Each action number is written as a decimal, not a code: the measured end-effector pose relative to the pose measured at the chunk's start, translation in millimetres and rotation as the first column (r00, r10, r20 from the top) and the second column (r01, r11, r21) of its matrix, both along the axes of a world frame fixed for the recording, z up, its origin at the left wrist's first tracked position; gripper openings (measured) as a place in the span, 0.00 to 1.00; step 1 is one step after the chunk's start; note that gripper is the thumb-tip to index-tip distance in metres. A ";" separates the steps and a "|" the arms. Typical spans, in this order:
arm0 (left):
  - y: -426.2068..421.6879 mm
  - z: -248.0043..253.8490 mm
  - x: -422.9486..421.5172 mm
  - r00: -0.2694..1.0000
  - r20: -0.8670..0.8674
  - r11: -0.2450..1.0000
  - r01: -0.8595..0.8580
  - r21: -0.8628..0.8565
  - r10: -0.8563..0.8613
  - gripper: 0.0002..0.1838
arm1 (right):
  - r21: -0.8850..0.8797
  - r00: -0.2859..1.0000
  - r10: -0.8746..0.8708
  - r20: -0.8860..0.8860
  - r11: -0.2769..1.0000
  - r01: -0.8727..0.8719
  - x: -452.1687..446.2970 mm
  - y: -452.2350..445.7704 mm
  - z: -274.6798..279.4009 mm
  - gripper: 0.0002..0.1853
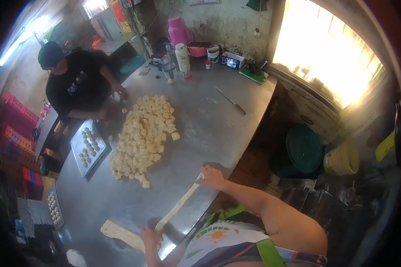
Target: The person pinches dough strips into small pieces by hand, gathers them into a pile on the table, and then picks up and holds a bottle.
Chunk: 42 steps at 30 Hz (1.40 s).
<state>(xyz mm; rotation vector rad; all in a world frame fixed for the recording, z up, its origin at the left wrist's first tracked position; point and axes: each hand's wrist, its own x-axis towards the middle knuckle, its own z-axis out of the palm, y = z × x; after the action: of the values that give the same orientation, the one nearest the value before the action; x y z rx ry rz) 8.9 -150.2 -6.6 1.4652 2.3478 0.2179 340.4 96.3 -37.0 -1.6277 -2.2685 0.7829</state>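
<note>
A long, narrow strip of dough [181, 205] stretches between my two hands above the near edge of the metal table. My right hand [212, 177] is closed around its far end. Its near end is in my left hand [150, 238], whose fingers are partly hidden. Just beyond the left hand lies a thicker, flattened length of dough [122, 234] on the tabletop. Ahead of both hands is a large heap of cut dough pieces [142, 133].
Across the metal table [196, 120], a co-worker [78, 84] stands by a tray of dough balls [82, 162]. A knife [231, 101] lies near the right edge. Bottles, a pink jug [175, 31] and a phone [230, 62] stand at the back. Buckets [304, 148] are right, below table height.
</note>
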 end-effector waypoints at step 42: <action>113.3 74.8 77.8 0.903 0.243 0.920 0.290 0.264 -0.354 0.05 | 0.258 0.781 0.366 -0.506 0.928 -0.268 -94.6 -52.6 120.5 0.17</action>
<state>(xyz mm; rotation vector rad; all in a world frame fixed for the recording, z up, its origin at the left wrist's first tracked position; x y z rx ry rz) 86.7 -36.9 68.2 1.7690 1.8630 0.5776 245.8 43.7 83.5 -0.7971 -2.1178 0.9486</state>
